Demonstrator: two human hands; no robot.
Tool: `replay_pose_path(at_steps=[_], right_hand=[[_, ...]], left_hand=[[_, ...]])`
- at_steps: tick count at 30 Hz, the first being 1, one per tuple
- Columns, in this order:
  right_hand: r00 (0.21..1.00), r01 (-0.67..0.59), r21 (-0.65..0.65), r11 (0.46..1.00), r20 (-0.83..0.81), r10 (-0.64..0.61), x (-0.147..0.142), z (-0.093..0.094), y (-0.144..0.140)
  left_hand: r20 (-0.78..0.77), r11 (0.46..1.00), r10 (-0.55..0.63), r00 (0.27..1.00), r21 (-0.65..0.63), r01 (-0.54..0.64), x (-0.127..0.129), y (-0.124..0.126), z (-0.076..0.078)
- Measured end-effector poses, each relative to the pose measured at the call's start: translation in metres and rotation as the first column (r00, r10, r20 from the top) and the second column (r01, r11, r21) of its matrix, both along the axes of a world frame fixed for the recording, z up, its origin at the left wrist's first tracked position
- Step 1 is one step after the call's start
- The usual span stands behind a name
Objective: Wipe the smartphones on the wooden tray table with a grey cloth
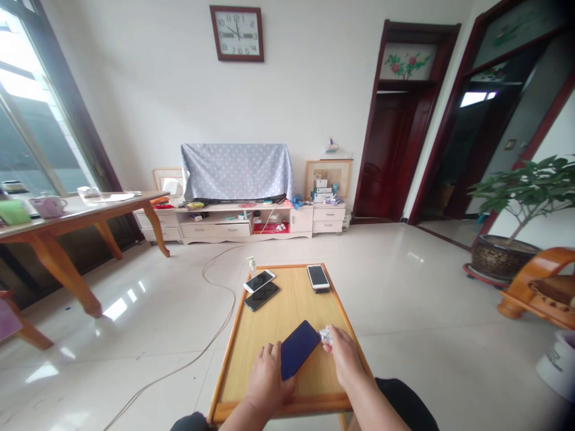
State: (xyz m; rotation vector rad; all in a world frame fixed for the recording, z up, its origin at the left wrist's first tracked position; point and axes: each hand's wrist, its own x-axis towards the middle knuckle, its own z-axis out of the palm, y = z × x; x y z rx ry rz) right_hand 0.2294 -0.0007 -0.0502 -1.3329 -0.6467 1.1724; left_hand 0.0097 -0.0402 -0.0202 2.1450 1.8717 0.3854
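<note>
- A dark blue phone lies flat on the wooden counter, tilted, its screen blank and glossy.
- The left hand rests on the counter, touching the phone's lower left edge; its grip is loose, fingers spread, grasping nothing.
- The right hand is at the phone's upper right corner, its grip pinched on a small crumpled white wipe.
- The wipe is mostly hidden by the fingers.
- Three more phones and a small bottle sit at the counter's far end; the bottle's label is too small to read.
</note>
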Motion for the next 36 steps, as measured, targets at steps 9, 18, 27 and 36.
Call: replay_pose_path(at_steps=[9, 18, 27, 36], right_hand=[[0.962, -0.166, 0.047, 0.985, 0.229, 0.151, -0.029, -0.004, 0.001], [0.504, -0.214, -0.005, 0.977, 0.856, 0.115, -0.034, -0.012, 0.011], [0.086, -0.415, -0.094, 0.905, 0.986, 0.142, -0.061, 0.011, -0.008], [0.021, -0.545, -0.154, 0.824, 0.980, 0.197, -0.069, 0.019, -0.031]], left_hand=[[0.090, 1.000, -0.007, 0.996, 0.015, 0.006, -0.014, 0.004, 0.000], [0.062, 1.000, -0.027, 0.998, 0.006, 0.027, -0.026, 0.007, -0.001], [0.051, 0.995, -0.003, 0.999, 0.100, -0.002, -0.036, 0.004, -0.013], [0.086, 0.984, -0.016, 0.996, 0.181, 0.001, -0.043, 0.002, -0.023]])
